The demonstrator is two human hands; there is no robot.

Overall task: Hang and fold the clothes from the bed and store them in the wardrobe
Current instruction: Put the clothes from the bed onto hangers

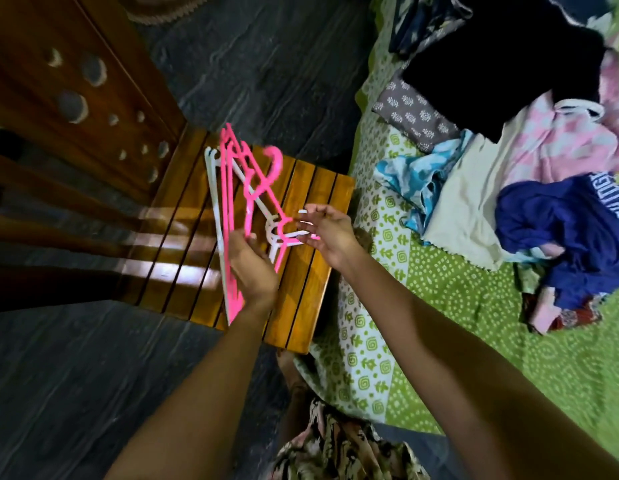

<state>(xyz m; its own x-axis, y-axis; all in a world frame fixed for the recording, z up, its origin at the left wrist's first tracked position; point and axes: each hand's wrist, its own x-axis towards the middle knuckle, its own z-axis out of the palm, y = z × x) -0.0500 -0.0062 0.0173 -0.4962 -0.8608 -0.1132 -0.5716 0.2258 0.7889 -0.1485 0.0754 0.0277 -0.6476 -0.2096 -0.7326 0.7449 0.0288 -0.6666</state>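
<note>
A bunch of pink and white plastic hangers (232, 188) is held above a wooden slatted chair seat (311, 216). My left hand (252, 268) grips the bunch along its lower bars. My right hand (327, 233) pinches the white end of one hanger with thumb and fingertips, other fingers spread. On the bed to the right lies a heap of clothes: a black garment (502, 71), a blue printed shirt (575, 233), a pink checked piece (561, 140), a cream cloth (464, 209), a light blue patterned piece (419, 174) and a grey printed fabric (415, 116).
The bed carries a green and white patterned sheet (457, 313). The chair's carved wooden back (76, 98) fills the upper left. Dark stone floor (76, 393) lies around the chair. My patterned clothing (336, 445) and a foot show at the bottom.
</note>
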